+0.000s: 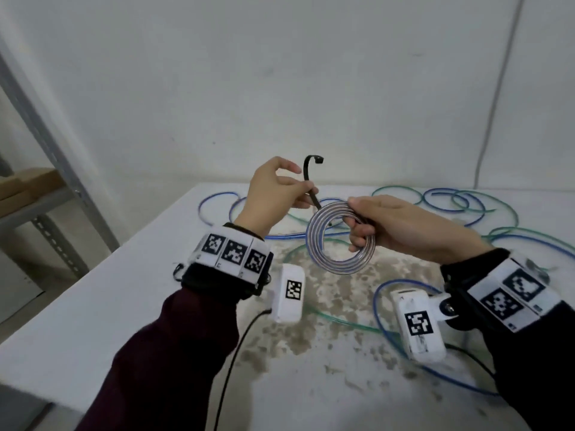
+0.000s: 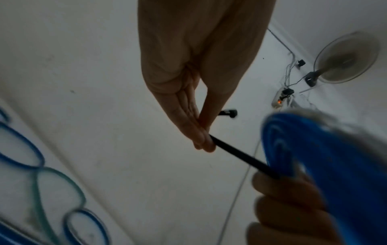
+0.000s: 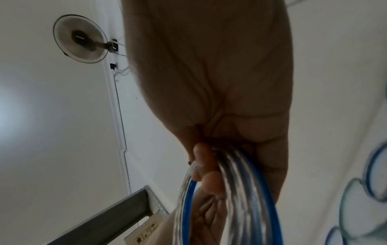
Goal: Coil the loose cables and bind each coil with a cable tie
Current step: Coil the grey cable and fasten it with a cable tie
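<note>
White walls close in a white bench (image 1: 93, 290) whose middle is scuffed and stained, and loose blue and green cables (image 1: 466, 209) sprawl over it beyond and below both hands. Above that clutter the right hand (image 1: 404, 227) holds a finished coil (image 1: 326, 259) of clear-sheathed blue cable upright in the air; its fingers (image 1: 357, 234) are curled through the ring with the thumb laid over the top, clamping the turns together at one spot so they cannot spring apart. The right wrist view shows the strands bunched under those curled fingers.

Just to the left of them, the left hand (image 1: 273, 194) pinches a black cable tie (image 1: 311, 181) between thumb and fingertips (image 2: 206, 144). The tie's lower end runs down to the coil right beside the right fingers, which looks like the start of binding, so the strap can be passed round the bundle where it is already held tight. Its head end curls up free above the left fingers, not yet threaded. Whether the lower end has gone through the ring I cannot tell.

No box, tray or other container shows on the bench. A grey metal shelf frame (image 1: 56, 157) stands far left of the left hand.
</note>
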`<state>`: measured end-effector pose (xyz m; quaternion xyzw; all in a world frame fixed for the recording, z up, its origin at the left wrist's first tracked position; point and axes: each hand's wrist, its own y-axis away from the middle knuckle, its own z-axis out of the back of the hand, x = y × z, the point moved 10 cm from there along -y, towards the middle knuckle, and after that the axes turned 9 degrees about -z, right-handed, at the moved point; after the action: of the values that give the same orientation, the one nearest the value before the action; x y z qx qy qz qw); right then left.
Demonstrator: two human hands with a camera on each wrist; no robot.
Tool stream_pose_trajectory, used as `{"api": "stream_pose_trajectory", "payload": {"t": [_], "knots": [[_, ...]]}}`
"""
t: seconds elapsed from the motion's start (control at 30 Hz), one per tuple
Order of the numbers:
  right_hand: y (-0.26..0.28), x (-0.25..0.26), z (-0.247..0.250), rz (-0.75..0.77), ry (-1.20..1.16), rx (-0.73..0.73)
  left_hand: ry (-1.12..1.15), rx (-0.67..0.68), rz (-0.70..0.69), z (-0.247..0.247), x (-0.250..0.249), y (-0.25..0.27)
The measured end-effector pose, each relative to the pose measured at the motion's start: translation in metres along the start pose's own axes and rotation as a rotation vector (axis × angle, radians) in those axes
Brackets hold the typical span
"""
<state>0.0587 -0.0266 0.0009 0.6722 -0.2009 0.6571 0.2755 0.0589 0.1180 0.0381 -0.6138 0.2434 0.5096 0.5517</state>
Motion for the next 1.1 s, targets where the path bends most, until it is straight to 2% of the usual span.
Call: {"api": "stream_pose_trajectory", "payload": {"t": [0.23, 0.37, 0.53, 0.77, 0.93, 1.1], "knots": [[0.018, 0.003, 0.059, 0.022, 0.200, -0.150, 0.063, 0.157, -0.004, -0.081, -0.017, 0.015], [0.025, 0.012, 0.081, 0.060, 0.336, -0.249, 0.043, 0.229, 0.023, -0.110, -0.020, 0.011], [0.034, 0.023, 0.106, 0.102, 0.381, -0.358, 0.120, 0.318, 0.031, -0.145, -0.023, 0.010], [0.043, 0.026, 0.127, 0.101, 0.475, -0.417, 0.131, 0.379, 0.034, -0.171, -0.017, 0.003], [0.043, 0.022, 0.130, 0.084, 0.437, -0.409, 0.110, 0.431, -0.039, -0.176, -0.020, 0.000], [0.042, 0.019, 0.127, 0.069, 0.399, -0.399, 0.152, 0.427, -0.043, -0.176, -0.020, 0.000]]}}
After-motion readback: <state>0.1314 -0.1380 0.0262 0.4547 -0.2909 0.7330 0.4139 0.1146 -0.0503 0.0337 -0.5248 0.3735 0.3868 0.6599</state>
